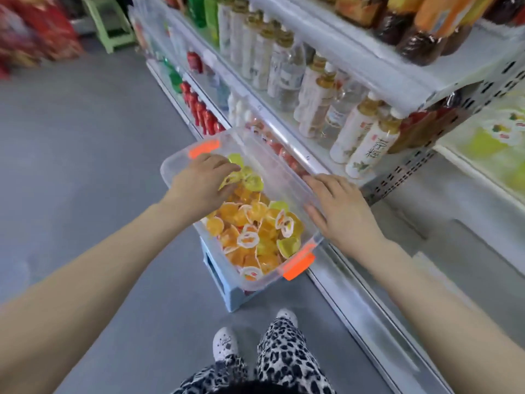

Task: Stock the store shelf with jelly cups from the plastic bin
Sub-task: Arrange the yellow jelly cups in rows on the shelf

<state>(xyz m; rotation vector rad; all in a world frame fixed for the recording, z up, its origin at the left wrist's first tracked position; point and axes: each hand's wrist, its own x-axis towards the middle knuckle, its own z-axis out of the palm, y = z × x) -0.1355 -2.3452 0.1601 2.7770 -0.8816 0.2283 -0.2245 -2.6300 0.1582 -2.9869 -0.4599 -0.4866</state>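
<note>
Head view, aisle of a store. A clear plastic bin [166, 172] with two orange latches [299, 264] sits on a light blue stool [224, 282], and its right long rim lies just beside the front rail of the store shelf [349, 291]. The jelly cups [250, 223], orange, yellow and yellow-green with white printed lids, lie loose in the bin, heaped toward its near end. The print on the lids is too small to read.

The left hand [199, 183] reaches into the far half of the bin. Its grip is closed, fingers curled round a few yellow-green cups. The right hand [341, 211] rests on the bin's right rim with its grip apart, fingers fairly straight, holding nothing.

Rows of bottles [366, 143] stand upright on the shelf tier above the bin. Their white labels carry large dark characters, which are blurred and cannot be read with certainty. Red bottles [199, 109] fill a lower tier farther along. The tier edges are white rails, and the end panel is perforated metal.

Left of the bin, grey floor [85, 137] gives open room across the aisle, up to a green stool [110, 24] and red packages at the far side. Below, patterned trousers [284, 359] and white shoes [224, 344] stand near the blue stool.
</note>
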